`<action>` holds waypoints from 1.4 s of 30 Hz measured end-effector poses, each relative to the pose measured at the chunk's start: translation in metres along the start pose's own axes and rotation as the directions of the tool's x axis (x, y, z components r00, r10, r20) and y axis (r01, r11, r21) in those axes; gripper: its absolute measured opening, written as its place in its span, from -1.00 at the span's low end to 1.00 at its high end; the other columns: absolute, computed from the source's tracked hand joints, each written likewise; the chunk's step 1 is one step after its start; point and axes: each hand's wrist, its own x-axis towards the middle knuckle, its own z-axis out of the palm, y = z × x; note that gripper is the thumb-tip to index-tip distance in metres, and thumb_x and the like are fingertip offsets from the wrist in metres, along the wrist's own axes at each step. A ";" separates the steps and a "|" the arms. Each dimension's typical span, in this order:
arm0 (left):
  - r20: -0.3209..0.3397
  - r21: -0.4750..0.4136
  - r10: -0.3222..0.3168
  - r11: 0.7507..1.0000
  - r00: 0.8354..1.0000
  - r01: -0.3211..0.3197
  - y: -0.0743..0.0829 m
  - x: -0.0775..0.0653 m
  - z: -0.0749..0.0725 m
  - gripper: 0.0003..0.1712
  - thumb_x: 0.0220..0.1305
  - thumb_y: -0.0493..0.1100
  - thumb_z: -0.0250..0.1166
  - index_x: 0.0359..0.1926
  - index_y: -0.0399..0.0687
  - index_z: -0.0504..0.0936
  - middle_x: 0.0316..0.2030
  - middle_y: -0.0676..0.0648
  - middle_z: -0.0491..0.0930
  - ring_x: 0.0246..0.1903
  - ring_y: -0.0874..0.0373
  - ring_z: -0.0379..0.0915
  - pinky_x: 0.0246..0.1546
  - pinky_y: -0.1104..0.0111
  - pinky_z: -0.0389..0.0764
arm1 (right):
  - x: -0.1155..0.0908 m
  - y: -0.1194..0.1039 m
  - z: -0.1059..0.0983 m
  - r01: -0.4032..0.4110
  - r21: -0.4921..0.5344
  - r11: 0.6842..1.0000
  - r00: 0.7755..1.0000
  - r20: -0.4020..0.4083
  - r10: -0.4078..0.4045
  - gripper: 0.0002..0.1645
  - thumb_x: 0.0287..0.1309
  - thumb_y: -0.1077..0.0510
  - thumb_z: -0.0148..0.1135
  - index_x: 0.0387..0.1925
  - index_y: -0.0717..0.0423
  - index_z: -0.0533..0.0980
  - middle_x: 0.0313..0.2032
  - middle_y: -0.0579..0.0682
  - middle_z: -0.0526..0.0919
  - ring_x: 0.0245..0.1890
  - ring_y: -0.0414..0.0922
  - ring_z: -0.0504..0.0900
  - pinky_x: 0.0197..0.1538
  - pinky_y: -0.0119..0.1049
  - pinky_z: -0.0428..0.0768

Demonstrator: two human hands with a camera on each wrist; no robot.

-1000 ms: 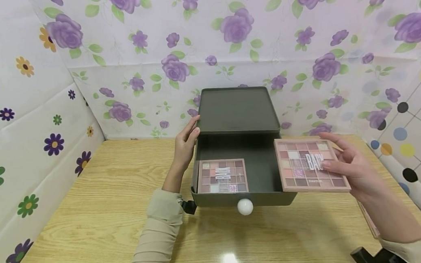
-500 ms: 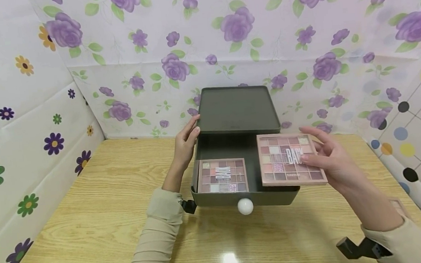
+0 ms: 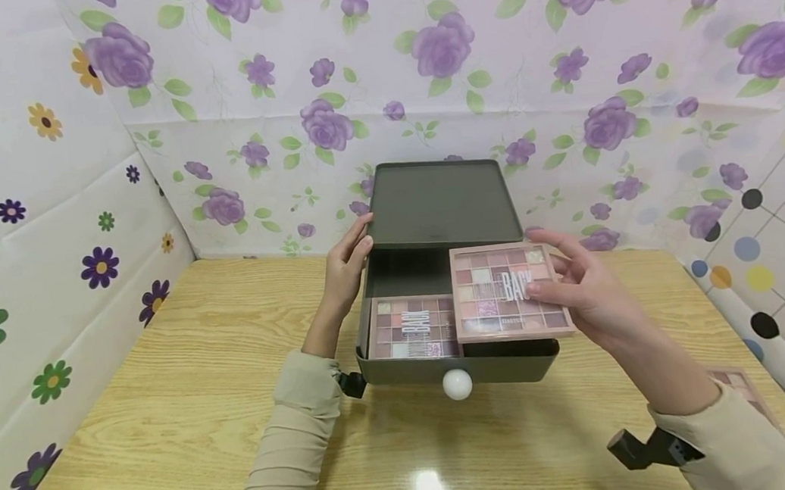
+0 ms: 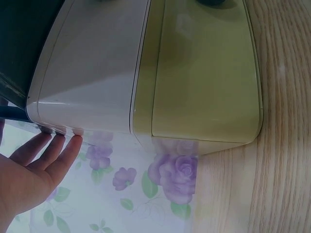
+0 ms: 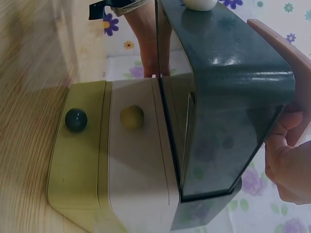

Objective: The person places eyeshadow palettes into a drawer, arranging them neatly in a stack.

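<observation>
A pink eyeshadow palette [image 3: 488, 299] is pinched by my right hand [image 3: 590, 292], thumb on its lid and fingers at its far and under side. It hangs over the right half of the pulled-out dark green drawer [image 3: 408, 372]. A similar palette [image 3: 408, 331] lies in the drawer's left half, its right edge partly covered by the held one. My left hand [image 3: 348, 271] rests against the left side of the drawer cabinet [image 3: 440, 204]. Fairly straight fingers [image 4: 63, 158] touch that side in the left wrist view.
Below the green drawer, a white drawer [image 5: 138, 170] and a yellow drawer [image 5: 73, 165] are pushed in. A white knob [image 3: 457, 385] sticks out in front. Another palette [image 3: 740, 384] lies on the wooden table [image 3: 235, 347], partly behind my right forearm. Patterned sheets stand around the table.
My right hand has carried the palette leftward from the drawer's right edge to over the drawer, covering more of it. My left hand has stayed on the cabinet's side.
</observation>
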 end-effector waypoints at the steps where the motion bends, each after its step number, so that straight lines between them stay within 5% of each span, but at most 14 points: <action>1: -0.002 0.004 -0.001 1.000 1.000 0.001 0.003 -0.001 0.001 -0.47 0.29 -0.28 -0.07 0.26 -0.40 0.25 0.29 -0.30 0.16 -0.14 0.19 0.26 -0.45 0.46 0.25 | 0.001 0.000 0.002 -0.004 -0.010 1.000 1.000 -0.002 0.004 -0.30 0.06 0.51 0.09 0.20 0.03 0.18 -0.13 0.06 0.51 -0.28 -0.09 0.64 -0.31 -0.29 0.61; 13: -0.001 -0.008 -0.007 1.000 1.000 0.007 0.004 -0.001 0.001 -0.48 0.31 -0.27 -0.05 0.26 -0.38 0.26 0.30 -0.30 0.15 -0.02 0.20 0.24 -0.37 0.48 0.31 | 0.014 -0.004 0.025 -0.079 -0.170 0.982 0.997 -0.040 0.073 -0.10 0.03 0.45 0.17 0.34 0.22 -0.05 -0.01 0.17 0.41 -0.30 -0.06 0.66 -0.27 -0.24 0.61; 18: -0.004 -0.001 -0.003 1.000 1.000 0.003 0.002 -0.001 0.000 -0.48 0.30 -0.27 -0.05 0.27 -0.37 0.27 0.29 -0.26 0.18 -0.15 0.27 0.27 -0.43 0.47 0.27 | 0.023 -0.004 0.036 -0.111 -0.263 0.958 0.993 -0.057 0.100 -0.08 0.02 0.38 0.22 0.35 0.18 -0.02 0.04 0.25 0.38 -0.27 -0.08 0.64 -0.24 -0.24 0.60; 33: -0.018 -0.010 -0.007 1.000 1.000 0.007 0.006 -0.001 0.001 -0.48 0.28 -0.27 -0.05 0.25 -0.39 0.28 0.30 -0.27 0.17 0.19 0.07 0.19 -0.33 0.50 0.35 | 0.044 0.005 0.060 -0.197 -0.407 0.892 0.979 -0.035 0.200 -0.09 -0.03 0.32 0.31 0.32 0.18 0.07 -0.02 0.27 0.47 -0.23 -0.08 0.60 -0.16 -0.28 0.55; 42: -0.024 -0.039 0.025 0.999 0.999 -0.026 -0.026 0.007 -0.003 -0.48 0.29 -0.21 -0.01 0.25 -0.27 0.33 0.30 -0.18 0.22 0.01 0.16 0.26 -0.45 0.48 0.29 | 0.047 0.012 0.067 -0.219 -0.493 0.842 0.970 -0.012 0.245 -0.12 -0.03 0.29 0.33 0.30 0.21 0.09 0.02 0.29 0.41 -0.17 -0.01 0.58 -0.08 -0.21 0.52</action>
